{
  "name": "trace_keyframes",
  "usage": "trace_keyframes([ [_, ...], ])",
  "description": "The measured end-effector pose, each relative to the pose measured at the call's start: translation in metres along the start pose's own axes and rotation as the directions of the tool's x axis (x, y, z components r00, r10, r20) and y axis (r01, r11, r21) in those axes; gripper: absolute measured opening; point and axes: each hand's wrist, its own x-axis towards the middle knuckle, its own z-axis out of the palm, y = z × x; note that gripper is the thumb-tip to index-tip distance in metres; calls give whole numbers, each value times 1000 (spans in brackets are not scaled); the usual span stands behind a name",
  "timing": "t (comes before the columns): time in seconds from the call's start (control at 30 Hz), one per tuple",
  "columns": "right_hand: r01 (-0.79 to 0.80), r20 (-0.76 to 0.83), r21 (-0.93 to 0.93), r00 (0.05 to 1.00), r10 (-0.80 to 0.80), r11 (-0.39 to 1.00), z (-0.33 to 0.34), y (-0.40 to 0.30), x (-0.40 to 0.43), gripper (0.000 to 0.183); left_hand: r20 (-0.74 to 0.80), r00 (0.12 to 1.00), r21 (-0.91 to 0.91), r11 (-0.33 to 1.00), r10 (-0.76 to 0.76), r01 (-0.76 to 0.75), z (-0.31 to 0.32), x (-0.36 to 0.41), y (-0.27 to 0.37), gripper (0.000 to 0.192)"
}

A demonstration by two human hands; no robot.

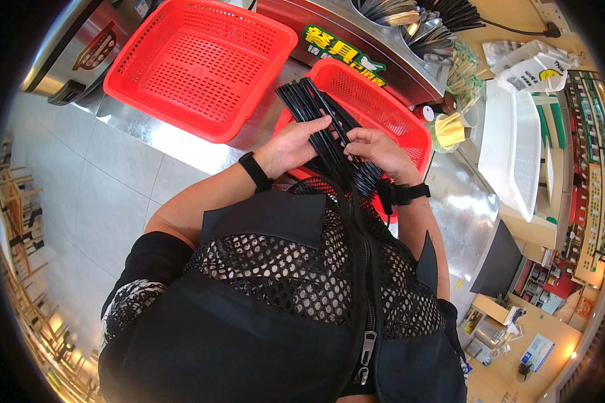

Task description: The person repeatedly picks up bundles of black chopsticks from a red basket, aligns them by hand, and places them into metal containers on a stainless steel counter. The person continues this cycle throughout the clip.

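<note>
A bundle of black chopsticks [302,103] rests in my left hand [293,141], the thumb lying across it. My right hand [378,151] pinches one or more black chopsticks beside that bundle, with its fingers close to my left fingertips. Both hands are over a long red plastic basket [408,123] with perforated walls. More black chopsticks [365,176] lie in it beneath my hands, partly hidden by them. A wider red perforated basket [201,70] stands to the left, with nothing seen inside it.
Behind the long basket stands a steel cutlery holder [408,65] with metal spoons [428,32] and black chopsticks [456,15]. To the right are wrapped toothpicks [464,70], a cup of yellow strips [448,132] and a white plastic basket [509,146]. A steel appliance [80,45] stands at the upper left.
</note>
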Motion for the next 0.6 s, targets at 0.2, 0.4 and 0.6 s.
trace_keyframes([
  [0.2, 129, -12, -265, 991, -137, 956, 8, 4, 7, 16, -54, 999, 10, 1000, 2, -2, 15, -9, 3, 20],
  [0.4, 136, -38, -507, 983, -179, 851, 16, -5, 6, 16, -50, 999, -7, 1000, 14, -14, 6, -6, 2, 13],
  [0.6, 142, -127, -569, 958, -257, 810, 21, 0, 5, 20, -75, 995, -9, 998, 65, -65, 3, -4, -2, 10],
])
